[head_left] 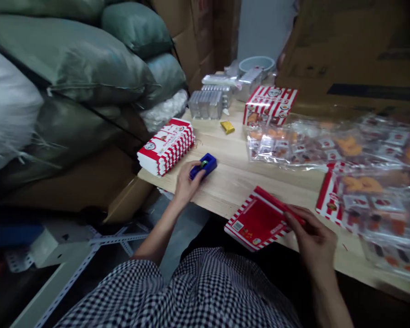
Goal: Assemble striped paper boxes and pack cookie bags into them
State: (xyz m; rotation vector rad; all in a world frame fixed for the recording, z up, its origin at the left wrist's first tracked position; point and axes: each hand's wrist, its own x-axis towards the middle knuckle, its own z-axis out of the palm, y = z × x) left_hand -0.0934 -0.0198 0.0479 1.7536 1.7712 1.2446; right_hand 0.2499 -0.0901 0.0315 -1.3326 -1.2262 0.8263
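Note:
My left hand (187, 181) is closed round the near end of a blue tape dispenser (208, 166) on the wooden table; a bit of green shows at its middle. In my right hand (310, 232) is a flat red box (259, 218) with striped edges and a barcode, pinched at its right side between thumb and fingers. The box is tilted over the table's front edge. Left of the dispenser lies a stack of red-and-white striped boxes (167, 146). Another striped box (331, 196) lies by my right hand, partly under clear plastic packs.
Clear packs with orange pieces (358, 184) cover the table's right side. Behind are a striped box (269, 107), a small yellow packet (227, 127), clear plastic trays (207, 104) and a pale blue basin (256, 64). Stuffed sacks (89, 59) rise at the left.

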